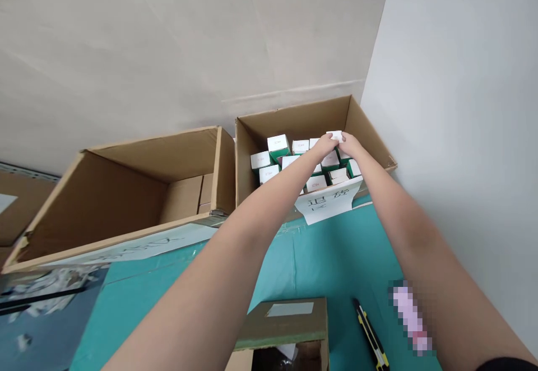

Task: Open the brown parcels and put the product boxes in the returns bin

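Both my arms reach out to the right-hand cardboard box (pixel 290 114) by the wall. My left hand (pixel 326 144) is closed on the left side of a small carton (pixel 335 134) with a white top. My right hand (pixel 348 144) grips the same carton from its right side. Several other small white-and-green cartons (pixel 278 144) stand upright in the box, their white ends up, around and in front of my hands. The held carton's lower part is hidden by my fingers and the others. A paper sign (pixel 330 200) with handwritten characters hangs on the box's front.
Left of it stands a larger open cardboard box (pixel 138 149) with brown cartons inside its right end. On the teal tabletop (pixel 290 259) lie a yellow-and-black utility knife (pixel 371 334), a blurred-out pink item (pixel 411 318) and a small opened carton (pixel 290 323). A white wall (pixel 458 96) rises at right.
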Available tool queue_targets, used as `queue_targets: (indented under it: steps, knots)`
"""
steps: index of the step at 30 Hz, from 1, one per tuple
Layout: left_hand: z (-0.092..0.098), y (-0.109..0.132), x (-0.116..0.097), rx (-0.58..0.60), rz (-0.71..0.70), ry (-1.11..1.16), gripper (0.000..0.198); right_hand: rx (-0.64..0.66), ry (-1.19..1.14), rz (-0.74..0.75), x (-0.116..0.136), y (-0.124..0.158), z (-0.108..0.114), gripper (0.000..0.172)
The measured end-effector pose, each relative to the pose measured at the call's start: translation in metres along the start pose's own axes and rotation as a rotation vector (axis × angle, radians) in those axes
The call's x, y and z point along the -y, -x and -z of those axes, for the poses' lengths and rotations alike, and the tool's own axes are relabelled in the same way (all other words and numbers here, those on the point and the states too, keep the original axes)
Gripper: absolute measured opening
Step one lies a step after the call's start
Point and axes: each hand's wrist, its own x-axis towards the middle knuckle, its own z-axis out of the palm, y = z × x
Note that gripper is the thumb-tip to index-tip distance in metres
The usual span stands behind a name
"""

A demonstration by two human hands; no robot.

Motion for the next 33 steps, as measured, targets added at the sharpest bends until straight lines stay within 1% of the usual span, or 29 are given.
queue_targets:
  steps: [2,3,5,6,8,9,10,11,12,14,16,18,19,20,22,23,25,26,27,28,30,31,33]
  knots:
    - [-0.003,0.008,-0.006,-0.002,0.062,-0.04,0.057,0.003,0.036,-0.003,-0.003,-0.001,-0.002,0.037]
    - [-0.003,0.014,-0.01,-0.009,0.069,-0.07,0.058,-0.011,0.032,0.004,-0.004,-0.001,-0.001,0.038]
    - [0.0,0.032,-0.02,-0.019,0.004,-0.136,0.055,-0.075,-0.015,0.031,-0.003,0.0,0.002,0.039]
    - [0.003,0.046,-0.026,-0.017,-0.034,-0.167,0.054,-0.119,-0.049,0.054,0.0,0.002,0.006,0.04]
    - [0.016,0.082,-0.039,0.01,-0.095,-0.221,0.05,-0.217,-0.126,0.127,0.011,0.012,0.016,0.04]
    - [0.025,0.106,-0.046,0.033,-0.123,-0.234,0.048,-0.266,-0.166,0.171,0.019,0.023,0.022,0.041]
    - [0.036,0.134,-0.053,0.039,-0.14,-0.239,0.047,-0.312,-0.206,0.221,0.029,0.038,0.028,0.042]
    - [0.048,0.164,-0.058,0.046,-0.139,-0.245,0.046,-0.353,-0.244,0.262,0.039,0.06,0.034,0.043]
    - [0.062,0.197,-0.061,0.025,-0.129,-0.253,0.046,-0.382,-0.281,0.293,0.048,0.087,0.038,0.043]
    - [0.09,0.267,-0.059,-0.07,-0.074,-0.285,0.05,-0.417,-0.34,0.308,0.062,0.159,0.041,0.043]
    - [0.115,0.339,-0.041,-0.223,0.039,-0.29,0.058,-0.403,-0.374,0.211,0.063,0.244,0.031,0.038]
    - [0.132,0.41,-0.01,-0.383,0.201,-0.255,0.068,-0.32,-0.399,0.015,0.049,0.33,0.008,0.035]
    - [0.136,0.443,0.007,-0.45,0.298,-0.225,0.074,-0.253,-0.44,-0.111,0.038,0.371,-0.006,0.037]
    - [0.137,0.475,0.024,-0.491,0.407,-0.187,0.081,-0.219,-0.494,-0.24,0.027,0.409,-0.023,0.04]
    - [0.128,0.529,0.055,-0.516,0.623,-0.075,0.092,-0.147,-0.609,-0.434,0.004,0.474,-0.055,0.051]
    - [0.12,0.55,0.066,-0.5,0.702,-0.014,0.093,-0.11,-0.667,-0.504,-0.004,0.5,-0.07,0.058]
    - [0.1,0.579,0.081,-0.445,0.798,0.109,0.093,0.0,-0.765,-0.617,-0.013,0.54,-0.094,0.077]
    - [0.09,0.587,0.085,-0.42,0.812,0.146,0.092,0.059,-0.783,-0.65,-0.013,0.554,-0.103,0.083]
    - [0.08,0.591,0.088,-0.383,0.812,0.161,0.091,0.11,-0.779,-0.657,-0.011,0.563,-0.109,0.085]
    - [0.072,0.592,0.09,-0.346,0.79,0.153,0.091,0.145,-0.762,-0.647,-0.008,0.569,-0.114,0.085]
    - [0.06,0.588,0.092,-0.348,0.726,0.135,0.092,0.169,-0.721,-0.6,0.001,0.572,-0.119,0.084]
    - [0.056,0.586,0.093,-0.348,0.724,0.147,0.093,0.17,-0.712,-0.583,0.005,0.57,-0.12,0.084]
    - [0.052,0.583,0.096,-0.34,0.772,0.152,0.094,0.171,-0.712,-0.563,0.013,0.566,-0.122,0.083]
